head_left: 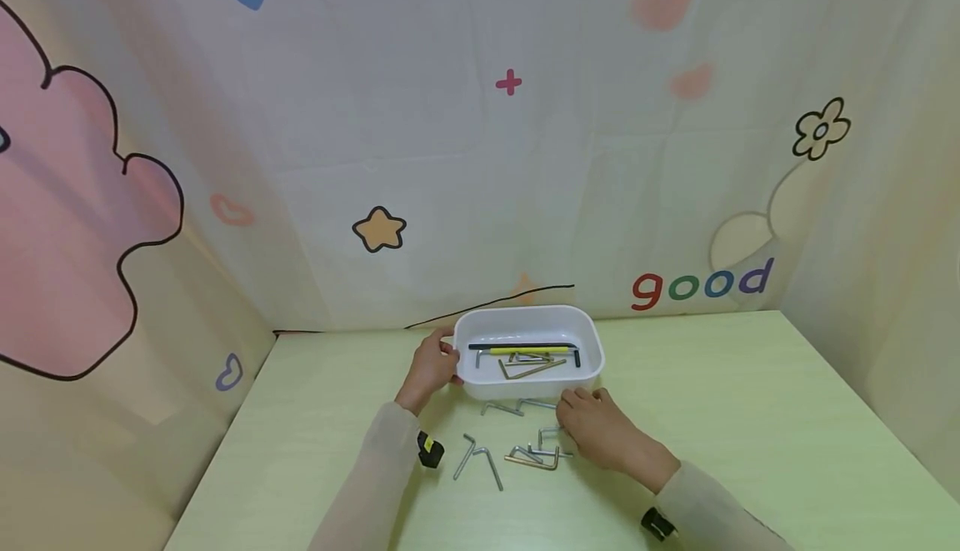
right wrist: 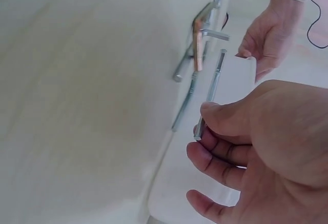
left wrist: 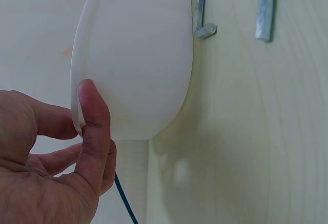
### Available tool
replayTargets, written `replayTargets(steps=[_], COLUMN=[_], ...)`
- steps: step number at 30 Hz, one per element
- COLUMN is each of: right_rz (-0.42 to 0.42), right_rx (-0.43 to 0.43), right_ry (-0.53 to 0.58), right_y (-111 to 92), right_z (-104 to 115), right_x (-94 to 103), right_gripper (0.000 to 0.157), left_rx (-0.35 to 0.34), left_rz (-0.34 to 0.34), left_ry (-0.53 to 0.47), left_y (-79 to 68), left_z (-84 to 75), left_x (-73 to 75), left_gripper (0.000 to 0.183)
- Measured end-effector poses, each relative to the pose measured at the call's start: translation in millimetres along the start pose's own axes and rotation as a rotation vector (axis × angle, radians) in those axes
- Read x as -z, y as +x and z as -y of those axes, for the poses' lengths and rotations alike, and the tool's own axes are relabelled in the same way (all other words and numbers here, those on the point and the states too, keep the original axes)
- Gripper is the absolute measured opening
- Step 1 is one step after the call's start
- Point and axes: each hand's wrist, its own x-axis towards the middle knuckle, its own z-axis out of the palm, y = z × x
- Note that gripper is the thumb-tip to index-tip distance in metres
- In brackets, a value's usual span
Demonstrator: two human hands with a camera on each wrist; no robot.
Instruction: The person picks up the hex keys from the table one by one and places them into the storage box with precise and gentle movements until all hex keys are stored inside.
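My left hand (head_left: 429, 369) grips the left end of a white plastic bin (head_left: 517, 389) by its rim, thumb and fingers on either side of the wall. In the right wrist view, my right hand (right wrist: 256, 137) pinches a silver hex key (right wrist: 215, 78) between thumb and fingertips, just in front of the bin. Inside the bin lie a long black hex key (head_left: 517, 346), one with a yellow sleeve (head_left: 528, 351), a gold-coloured one (head_left: 534, 370) and some smaller keys. A copper-coloured hex key (head_left: 531, 463) lies among silver ones on the table near my right hand.
Two silver hex keys (head_left: 491, 469) lie on the pale green table (head_left: 720, 418) between my forearms. Another silver key (head_left: 502, 408) is close to the bin's front wall. A printed curtain (head_left: 465, 159) rises behind the table.
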Motion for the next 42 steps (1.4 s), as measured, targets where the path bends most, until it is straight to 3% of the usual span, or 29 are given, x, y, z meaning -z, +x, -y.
replayTargets(steps=[10,18,31,42], right_rz=[-0.066,-0.187,-0.192,-0.21], right_rx=[-0.001,0.03,-0.001,-0.025], right_ry=[0.005,-0.058,-0.055,-0.04], right_y=[0,3,14,31], right_z=[8,7,-7,-19], right_x=[14.1,27.3,53.0,55.4], right_gripper=[0.009,0.013,0.014,0.014], left_rx=[-0.011,-0.008,-0.014,-0.024], left_rz=[0.005,0.008,0.006,0.0], left_ry=[-0.004,0.009,0.016,0.017], left_y=[0.5,0.5,1.1,0.4], left_z=[1.8,2.3,1.3,2.0], left_x=[0.0,0.0,-0.1,-0.6], left_gripper=[0.048,0.047,0.048,0.047])
